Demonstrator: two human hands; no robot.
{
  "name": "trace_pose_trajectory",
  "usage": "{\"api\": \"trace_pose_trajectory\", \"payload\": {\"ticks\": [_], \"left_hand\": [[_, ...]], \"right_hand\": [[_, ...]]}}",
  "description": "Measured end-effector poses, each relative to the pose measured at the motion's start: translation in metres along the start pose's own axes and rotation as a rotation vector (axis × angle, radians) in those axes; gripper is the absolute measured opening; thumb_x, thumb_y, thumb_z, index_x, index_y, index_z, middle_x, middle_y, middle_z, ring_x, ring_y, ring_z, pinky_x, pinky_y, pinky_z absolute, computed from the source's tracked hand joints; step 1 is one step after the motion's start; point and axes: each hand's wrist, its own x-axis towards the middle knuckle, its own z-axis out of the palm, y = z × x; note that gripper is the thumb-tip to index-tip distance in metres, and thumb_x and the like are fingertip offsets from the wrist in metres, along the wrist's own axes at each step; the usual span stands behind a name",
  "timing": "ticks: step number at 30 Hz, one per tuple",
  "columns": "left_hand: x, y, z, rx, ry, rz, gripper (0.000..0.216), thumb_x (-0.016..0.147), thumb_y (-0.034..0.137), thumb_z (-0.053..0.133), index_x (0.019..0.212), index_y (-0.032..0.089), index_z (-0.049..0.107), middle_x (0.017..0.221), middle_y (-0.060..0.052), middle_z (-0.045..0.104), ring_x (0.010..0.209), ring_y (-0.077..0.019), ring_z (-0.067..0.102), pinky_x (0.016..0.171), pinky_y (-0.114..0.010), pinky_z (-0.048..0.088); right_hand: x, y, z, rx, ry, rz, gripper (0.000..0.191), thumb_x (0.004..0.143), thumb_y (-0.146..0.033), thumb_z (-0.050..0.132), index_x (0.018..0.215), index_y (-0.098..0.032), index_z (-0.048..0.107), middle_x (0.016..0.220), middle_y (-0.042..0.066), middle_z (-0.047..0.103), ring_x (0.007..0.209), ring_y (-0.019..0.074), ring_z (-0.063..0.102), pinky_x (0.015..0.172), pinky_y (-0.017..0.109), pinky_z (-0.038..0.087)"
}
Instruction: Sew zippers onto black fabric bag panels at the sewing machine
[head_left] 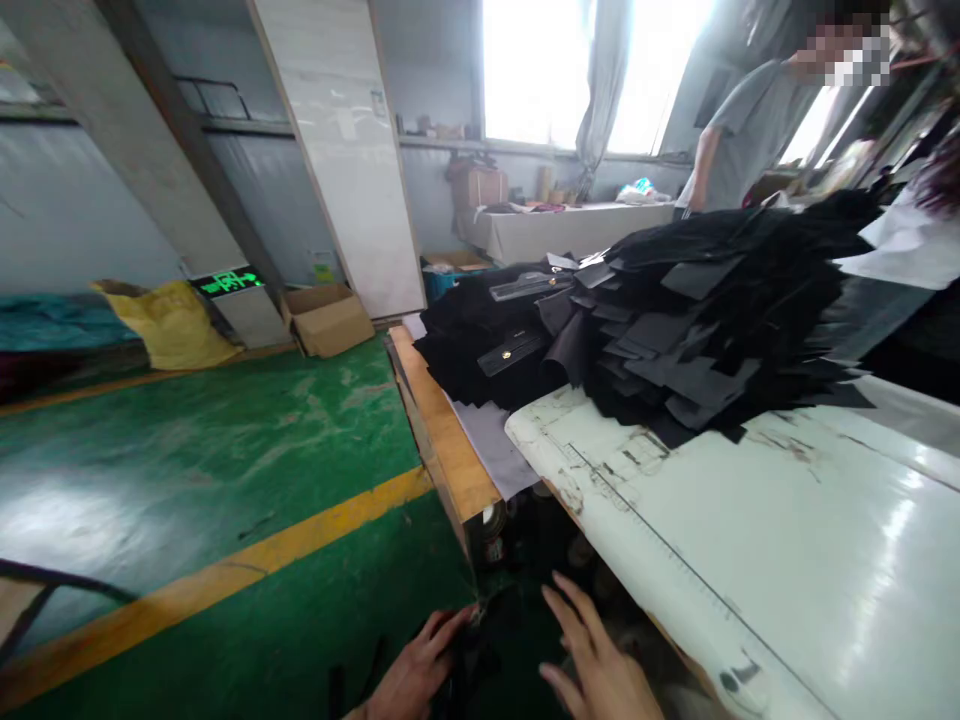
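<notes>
My left hand (420, 665) is low in the view, beside the table's near corner, its fingers drawn together. At its fingertips is something small and dark, too dim to make out against the shadow. To its right, my right hand (596, 660) has its fingers apart and nothing in them. It is just off the edge of the white tabletop (750, 520), which has a printed ruler line. Farther back on the table is a tall heap of black fabric pieces (675, 330). Beside it lie black pieces with a gold-coloured stud (508, 354).
A wooden board edge (446, 430) borders the table's left side. Green floor (315, 430) with a yellow stripe (300, 540) runs along the left. A cardboard box (330, 320) and a yellow sack (172, 325) stand behind. One person (750, 140) stands beyond the heap, another (915, 240) at right.
</notes>
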Motion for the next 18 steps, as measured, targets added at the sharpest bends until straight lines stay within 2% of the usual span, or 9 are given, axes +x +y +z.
{"api": "trace_pose_trajectory", "payload": {"ticks": [1,2,4,6,9,12,14,18], "left_hand": [[-0.002,0.005,-0.008,-0.015,0.019,0.029,0.053,0.076,0.001,0.044,0.122,0.02,0.062,0.151,-0.009,0.039,0.134,-0.0278,0.042,0.114,-0.043,0.038],[-0.004,0.011,-0.016,-0.033,0.032,0.045,0.051,0.076,0.003,0.045,0.121,0.019,0.063,0.151,-0.01,0.038,0.135,-0.0277,0.042,0.115,-0.043,0.036],[-0.008,0.021,-0.029,-0.064,0.06,0.045,0.047,0.077,0.005,0.046,0.118,0.016,0.064,0.154,-0.011,0.032,0.138,-0.0282,0.037,0.118,-0.044,0.03],[-0.011,0.028,-0.041,-0.106,0.113,0.002,0.047,0.079,0.009,0.047,0.123,0.016,0.062,0.159,-0.009,0.019,0.143,-0.0279,0.028,0.12,-0.042,0.025],[-0.016,0.03,-0.058,-0.202,0.206,-0.148,0.05,0.086,0.019,0.045,0.135,0.023,0.053,0.161,-0.003,0.009,0.146,-0.0251,0.022,0.119,-0.038,0.025],[-0.021,0.017,-0.078,-0.256,0.118,-0.299,0.043,0.088,0.029,0.046,0.128,0.023,0.06,0.157,-0.006,0.025,0.141,-0.0257,0.034,0.117,-0.037,0.03],[-0.025,0.004,-0.095,-0.246,0.042,-0.344,0.04,0.087,0.032,0.048,0.122,0.022,0.065,0.151,-0.008,0.039,0.137,-0.027,0.04,0.116,-0.037,0.032],[-0.036,-0.018,-0.126,-0.2,-0.038,-0.43,0.036,0.082,0.029,0.051,0.113,0.022,0.068,0.119,-0.007,0.068,0.12,-0.0282,0.056,0.104,-0.039,0.045]], "right_hand": [[0.009,-0.014,0.002,-0.07,-0.04,-0.006,0.066,0.078,-0.019,0.069,0.139,-0.028,0.046,0.147,0.009,0.039,0.087,0.0255,0.068,0.067,0.034,0.059],[0.016,-0.027,0.003,-0.133,-0.075,0.0,0.062,0.077,-0.01,0.064,0.136,-0.025,0.051,0.146,0.01,0.042,0.085,0.0269,0.069,0.067,0.034,0.058],[0.025,-0.045,0.006,-0.214,-0.119,0.017,0.051,0.077,0.002,0.048,0.121,-0.019,0.063,0.133,0.012,0.055,0.083,0.0277,0.069,0.068,0.035,0.056],[0.026,-0.051,0.009,-0.186,-0.118,0.015,0.052,0.077,0.007,0.036,0.108,-0.019,0.069,0.119,0.009,0.064,0.079,0.0241,0.069,0.069,0.032,0.053],[0.019,-0.042,0.015,-0.068,-0.101,0.025,0.05,0.078,0.003,0.039,0.109,-0.026,0.067,0.117,0.004,0.065,0.083,0.0199,0.069,0.071,0.025,0.051],[0.013,-0.026,0.026,0.059,-0.084,0.11,0.037,0.083,-0.009,0.047,0.11,-0.025,0.066,0.107,0.006,0.068,0.089,0.0213,0.068,0.072,0.024,0.051],[0.011,-0.016,0.034,0.14,-0.092,0.175,0.031,0.088,-0.018,0.048,0.114,-0.023,0.065,0.101,0.009,0.069,0.08,0.0212,0.069,0.067,0.025,0.052],[0.006,0.007,0.043,0.305,-0.161,0.264,0.037,0.092,-0.031,0.048,0.127,-0.018,0.055,0.08,0.008,0.068,0.064,0.0202,0.068,0.06,0.026,0.053]]}}
